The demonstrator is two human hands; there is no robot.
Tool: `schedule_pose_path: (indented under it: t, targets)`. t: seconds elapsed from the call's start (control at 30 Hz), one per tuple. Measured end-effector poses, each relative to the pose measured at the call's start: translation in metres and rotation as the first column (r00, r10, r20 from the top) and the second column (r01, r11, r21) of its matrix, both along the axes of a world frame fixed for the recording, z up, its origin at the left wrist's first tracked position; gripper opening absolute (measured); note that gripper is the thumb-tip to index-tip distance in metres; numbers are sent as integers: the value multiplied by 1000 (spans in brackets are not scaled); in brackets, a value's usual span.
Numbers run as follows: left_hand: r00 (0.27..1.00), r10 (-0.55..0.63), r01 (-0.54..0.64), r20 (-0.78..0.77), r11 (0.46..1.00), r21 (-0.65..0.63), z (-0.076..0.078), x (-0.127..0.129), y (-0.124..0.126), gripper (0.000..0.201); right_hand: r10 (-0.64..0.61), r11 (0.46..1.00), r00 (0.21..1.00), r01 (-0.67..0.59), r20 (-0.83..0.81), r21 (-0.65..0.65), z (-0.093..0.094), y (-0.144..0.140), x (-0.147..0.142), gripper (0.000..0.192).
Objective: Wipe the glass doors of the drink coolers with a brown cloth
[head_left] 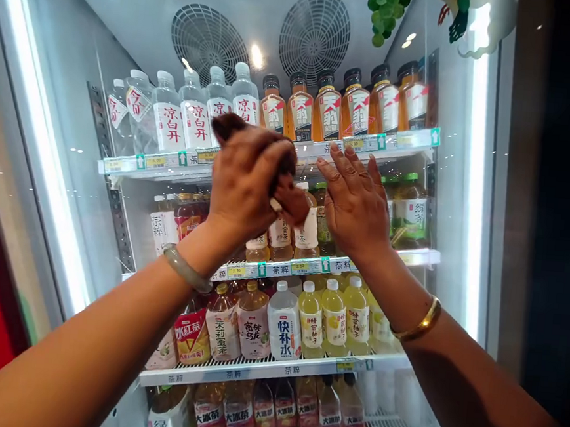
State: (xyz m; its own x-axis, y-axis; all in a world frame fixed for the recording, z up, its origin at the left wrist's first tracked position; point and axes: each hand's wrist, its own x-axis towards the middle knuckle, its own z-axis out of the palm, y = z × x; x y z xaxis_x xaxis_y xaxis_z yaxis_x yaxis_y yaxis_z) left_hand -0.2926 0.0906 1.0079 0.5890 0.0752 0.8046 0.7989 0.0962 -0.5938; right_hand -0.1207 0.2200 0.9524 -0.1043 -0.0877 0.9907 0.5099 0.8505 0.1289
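I face an open drinks fridge. My left hand (245, 181) is closed around a dark brown object (226, 127), which sticks out above my knuckles and below my fingers; I cannot tell what it is. It is raised in front of the top shelf edge (170, 162). My right hand (357, 203) is beside it, flat with fingers spread, holding nothing, its fingertips just under the top shelf's price rail (369, 143). Behind both hands stand milk-tea bottles (308, 232) on the second shelf.
Clear water bottles (194, 117) and amber drink bottles (327, 111) fill the top shelf. Lower shelves hold tea and yellow juice bottles (336, 319). The glass door (33, 154) stands open at the left. The fridge frame (474, 189) is at the right.
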Motion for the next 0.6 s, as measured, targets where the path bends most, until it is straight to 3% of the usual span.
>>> schedule_pose_path:
  t: [0.03,0.1,0.23,0.33,0.47,0.53,0.6]
  targets:
    - [996,-15,12,91,999,36,2,2,2,44,12,1000,1000,-12,-2,0,0,0,0,60]
    - [990,-17,12,142,999,39,-9,11,6,36,24,1000,1000,-24,-8,9,0,-1,0,59]
    - [992,54,-66,-113,992,-105,-45,18,8,29,14,1000,1000,-13,-10,19,0,-2,1,52]
    - [985,50,-78,-165,983,-168,-36,9,1,32,-8,999,1000,8,-10,36,0,-2,1,53]
    - [989,16,-11,145,999,-35,-8,4,-2,34,-15,999,1000,15,-13,29,-1,-2,1,59]
    - [988,-16,19,155,1000,-18,-16,9,3,34,-8,1000,1000,8,-11,7,0,-3,0,60]
    - [998,-48,50,38,997,-57,-35,13,8,33,-2,1000,1000,2,-6,-20,2,-4,0,60]
